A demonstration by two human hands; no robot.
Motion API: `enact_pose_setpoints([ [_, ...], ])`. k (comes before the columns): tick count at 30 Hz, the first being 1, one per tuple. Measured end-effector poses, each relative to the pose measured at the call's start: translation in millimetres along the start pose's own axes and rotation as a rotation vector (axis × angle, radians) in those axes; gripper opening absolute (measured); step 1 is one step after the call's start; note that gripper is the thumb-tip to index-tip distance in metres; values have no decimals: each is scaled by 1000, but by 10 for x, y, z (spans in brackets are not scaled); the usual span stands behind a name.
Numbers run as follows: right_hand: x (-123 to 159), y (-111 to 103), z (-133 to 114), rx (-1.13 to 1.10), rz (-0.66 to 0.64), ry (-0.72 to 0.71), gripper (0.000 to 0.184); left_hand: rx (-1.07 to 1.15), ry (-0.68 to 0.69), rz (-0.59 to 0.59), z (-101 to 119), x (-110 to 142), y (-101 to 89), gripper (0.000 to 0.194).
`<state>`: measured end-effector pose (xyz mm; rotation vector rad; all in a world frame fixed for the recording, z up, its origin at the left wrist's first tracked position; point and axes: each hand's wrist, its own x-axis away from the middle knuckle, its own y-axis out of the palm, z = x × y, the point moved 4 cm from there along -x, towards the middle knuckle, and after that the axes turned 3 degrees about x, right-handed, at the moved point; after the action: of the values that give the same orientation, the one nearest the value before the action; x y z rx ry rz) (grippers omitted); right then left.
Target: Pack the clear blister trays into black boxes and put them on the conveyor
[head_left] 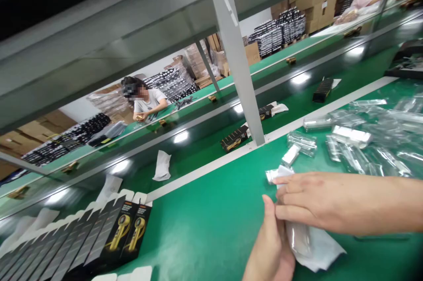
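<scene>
A clear plastic shell (300, 239) lies together with a thin white pouch (320, 250) between my hands, near the front right of the green bench. Whether the shell is inside the pouch or against it, I cannot tell. My left hand (272, 245) cups the bundle from the left, thumb pointing up and fingers partly hidden beneath it. From the right, my right hand (306, 197) reaches across the top with its fingers bent over the bundle's upper end. Just beyond the fingertips are small clear plastic pieces with a white part (291, 155).
Clear plastic shells (373, 140) pile up at the right. Black printed boxes (122, 228) stand in a row at the left. A grey post (236, 61) rises at the bench's far edge. Beyond it, a conveyor (198, 153) carries boxes and white pouches. Two people sit across.
</scene>
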<state>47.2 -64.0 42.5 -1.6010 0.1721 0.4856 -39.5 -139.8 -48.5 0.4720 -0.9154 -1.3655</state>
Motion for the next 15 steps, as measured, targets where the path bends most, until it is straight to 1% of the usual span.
enact_pose_setpoints([
  [2,15,41,-12,41,-59,-72,37,20,24,36,-16,-5,-28,62],
  [3,21,59,-5,29,-91,-74,37,30,42,50,-26,-7,-47,59],
  [6,57,129,23,-38,-188,-26,43,62,103,85,-70,-20,-107,52],
  [8,121,200,32,-64,-265,19,51,65,126,133,-97,-31,-142,45],
  [10,223,260,47,-80,-299,82,62,47,114,181,-116,-43,-154,37],
  [11,281,278,55,-92,-286,107,66,39,107,189,-117,-49,-148,35],
  [13,395,292,72,-139,-213,150,69,37,127,171,-90,-61,-117,39],
  [14,443,292,95,-172,-147,208,66,37,172,159,-58,-66,-102,41],
  [15,487,289,136,-210,-45,315,61,33,233,160,-17,-68,-94,44],
])
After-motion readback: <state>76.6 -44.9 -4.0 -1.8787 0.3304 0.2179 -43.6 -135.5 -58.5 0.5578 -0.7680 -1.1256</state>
